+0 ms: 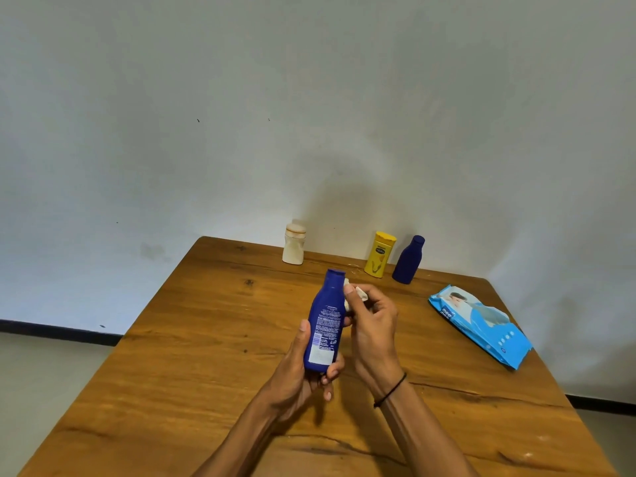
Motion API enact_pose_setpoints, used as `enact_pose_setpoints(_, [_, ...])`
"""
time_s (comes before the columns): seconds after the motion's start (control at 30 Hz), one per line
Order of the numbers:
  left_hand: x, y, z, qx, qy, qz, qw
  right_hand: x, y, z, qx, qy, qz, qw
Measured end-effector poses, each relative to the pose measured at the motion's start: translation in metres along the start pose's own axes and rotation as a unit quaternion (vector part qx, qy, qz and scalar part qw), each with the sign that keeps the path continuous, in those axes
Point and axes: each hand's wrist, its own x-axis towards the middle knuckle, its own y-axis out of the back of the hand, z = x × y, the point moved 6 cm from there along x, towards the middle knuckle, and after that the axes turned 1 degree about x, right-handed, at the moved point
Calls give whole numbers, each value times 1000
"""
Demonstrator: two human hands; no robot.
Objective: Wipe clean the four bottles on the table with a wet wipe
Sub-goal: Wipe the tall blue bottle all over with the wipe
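Note:
My left hand grips the lower part of a tall blue bottle, held upright above the wooden table with its printed label facing me. My right hand pinches a crumpled white wet wipe against the bottle's upper right side, near the neck. Along the table's far edge stand three other bottles: a cream one at the left, a yellow one and a small dark blue one close together at the right.
A blue pack of wet wipes lies flat near the table's right edge. A pale wall rises right behind the table. Floor with a dark skirting strip shows to the left and right.

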Motion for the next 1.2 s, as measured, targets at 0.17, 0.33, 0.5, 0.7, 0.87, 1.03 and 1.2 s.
enact_pose_setpoints(0.17, [-2, -9, -5, -82, 44, -65, 994, 6, -10, 14, 233, -231, -147, 933])
enact_pose_setpoints(0.33, [-7, -10, -7, -106, 87, -99, 986, 12, -15, 14, 303, -266, -252, 880])
enact_pose_setpoints(0.5, [-20, -7, -1, -17, 120, -76, 990, 24, -27, -28, 88, -166, -550, 814])
enact_pose_setpoints(0.7, [-22, 3, 4, 57, 106, -49, 991, 46, -21, -73, -332, -94, -666, 661])
enact_pose_setpoints(0.87, [-12, 12, 1, 59, 108, 31, 992, 32, -30, -95, -628, 132, -516, 567])
enact_pose_setpoints(1.03, [-7, 19, -8, 37, 106, 65, 992, -11, -25, -98, -696, 315, -439, 474])
enact_pose_setpoints(1.2, [-2, 27, -8, -39, 106, 86, 990, -28, -4, -72, -652, 521, -375, 403])
